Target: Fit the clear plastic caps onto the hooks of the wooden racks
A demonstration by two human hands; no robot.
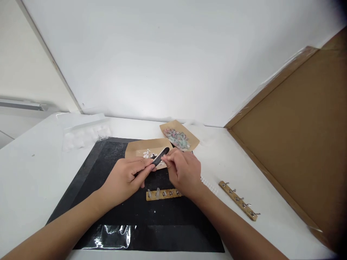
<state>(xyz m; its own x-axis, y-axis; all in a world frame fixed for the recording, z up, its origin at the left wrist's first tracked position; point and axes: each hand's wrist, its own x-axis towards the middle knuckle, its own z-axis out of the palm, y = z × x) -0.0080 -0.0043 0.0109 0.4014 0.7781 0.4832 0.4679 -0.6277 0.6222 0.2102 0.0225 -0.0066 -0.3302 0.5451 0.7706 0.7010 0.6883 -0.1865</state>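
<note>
My left hand (130, 177) holds a narrow black strip with a pale edge, like a nail file (162, 157), pinched between thumb and fingers and slanting up to the right. Beside its upper end, my right hand (181, 168) is closed in a pinch; a tiny white piece seems to show at the fingertips. Beneath both hands lies a cardboard tray (135, 147) with small white pieces (148, 154) in it. Nearer me, a wooden strip (159, 195) with small metal clips and clear pieces rests on the black mat (116, 213), partly hidden by my right hand.
Behind stands a second cardboard tray (193, 139) of colourful small pieces. A wooden strip with metal clips (238, 200) lies at right, near a sheet of white dots (208, 185). Clear bags with white items (86, 135) are at back left. A large cardboard panel (292, 137) borders the right.
</note>
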